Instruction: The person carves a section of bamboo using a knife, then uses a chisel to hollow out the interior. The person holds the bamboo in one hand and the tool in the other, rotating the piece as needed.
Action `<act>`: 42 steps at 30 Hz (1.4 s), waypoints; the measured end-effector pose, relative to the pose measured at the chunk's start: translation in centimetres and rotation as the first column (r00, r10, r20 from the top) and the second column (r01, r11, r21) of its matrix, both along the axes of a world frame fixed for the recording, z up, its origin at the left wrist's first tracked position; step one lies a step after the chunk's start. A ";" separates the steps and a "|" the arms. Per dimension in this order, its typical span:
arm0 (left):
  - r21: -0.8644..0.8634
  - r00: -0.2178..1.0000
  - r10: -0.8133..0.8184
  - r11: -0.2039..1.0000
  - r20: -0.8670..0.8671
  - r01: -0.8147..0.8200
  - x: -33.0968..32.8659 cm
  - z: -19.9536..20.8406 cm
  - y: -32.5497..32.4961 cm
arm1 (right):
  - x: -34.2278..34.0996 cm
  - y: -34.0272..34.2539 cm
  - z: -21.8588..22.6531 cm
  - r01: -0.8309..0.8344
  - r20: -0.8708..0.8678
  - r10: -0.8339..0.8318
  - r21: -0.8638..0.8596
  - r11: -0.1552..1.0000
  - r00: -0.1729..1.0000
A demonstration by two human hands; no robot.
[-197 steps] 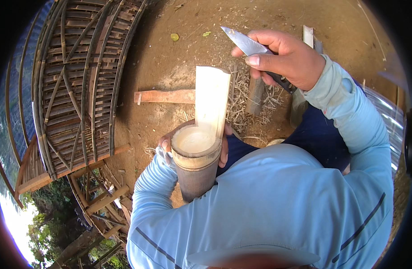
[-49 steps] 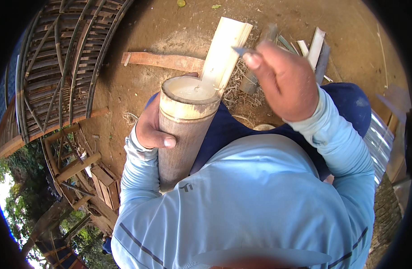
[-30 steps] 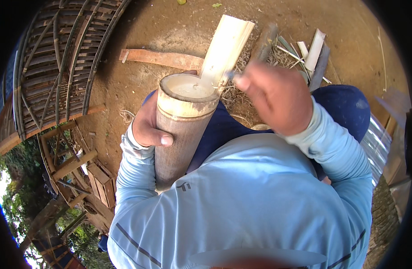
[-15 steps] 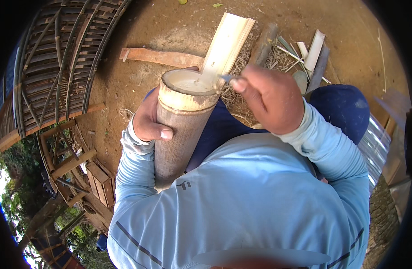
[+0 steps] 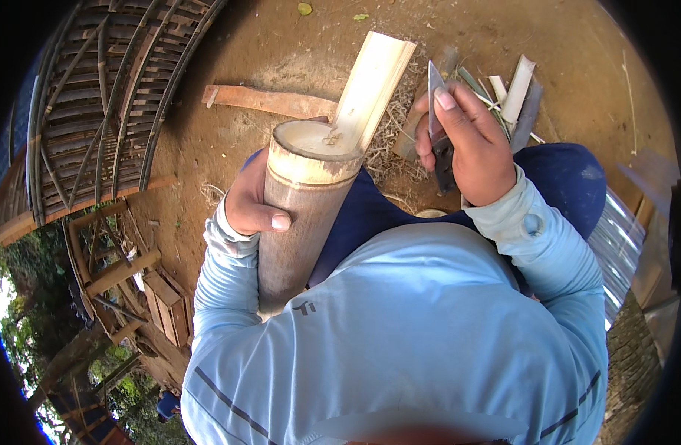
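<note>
A thick bamboo tube [image 5: 302, 215] leans against my body, its cut end tilted up and away from me. My left hand [image 5: 250, 199] wraps round its left side, thumb toward me; the other fingers are mostly hidden behind it. From the far right of the rim rises a tall pale split piece [image 5: 370, 93], with small shavings at its foot. Right of the tube, my right hand [image 5: 474, 141] grips a knife [image 5: 442, 152] with a dark handle. Its pointed blade aims away from me, apart from the bamboo.
A reddish-brown plank [image 5: 274, 100] lies on the dirt floor beyond the tube. Curly shavings [image 5: 389, 159] and split bamboo pieces [image 5: 518, 89] are scattered at the far right. A slatted bamboo structure [image 5: 96, 96] stands at the left, with a wooden box [image 5: 166, 304] nearer me.
My right hand has moved right, away from the rim, and turned so the knife now points away from me. Small shavings now show at the rim. My left hand keeps its hold.
</note>
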State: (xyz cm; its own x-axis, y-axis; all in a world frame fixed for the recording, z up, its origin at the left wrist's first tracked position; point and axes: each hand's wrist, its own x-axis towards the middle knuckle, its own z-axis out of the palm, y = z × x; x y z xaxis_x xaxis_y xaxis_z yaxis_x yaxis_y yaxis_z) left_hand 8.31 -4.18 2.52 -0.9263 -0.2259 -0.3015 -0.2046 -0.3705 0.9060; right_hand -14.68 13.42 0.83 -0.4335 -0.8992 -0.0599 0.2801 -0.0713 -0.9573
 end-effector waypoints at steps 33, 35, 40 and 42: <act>-0.316 0.992 0.114 0.945 0.061 -0.089 -0.6 2.6 4.2 | -2.5 0.4 0.7 0.099 -0.832 -0.101 -0.056 0.994 0.546; -0.325 0.992 0.123 0.940 0.043 -0.102 -0.4 2.3 4.1 | -2.8 -0.3 1.2 0.144 -0.800 -0.130 -0.055 0.988 0.586; -0.346 0.994 0.106 0.934 0.030 -0.089 -0.7 2.2 4.0 | -2.0 0.6 0.4 0.069 -0.865 -0.086 -0.059 0.996 0.494; -0.361 0.996 0.084 0.930 0.042 -0.063 -0.5 2.2 3.8 | -2.7 0.2 1.2 0.108 -0.812 -0.077 -0.018 0.994 0.578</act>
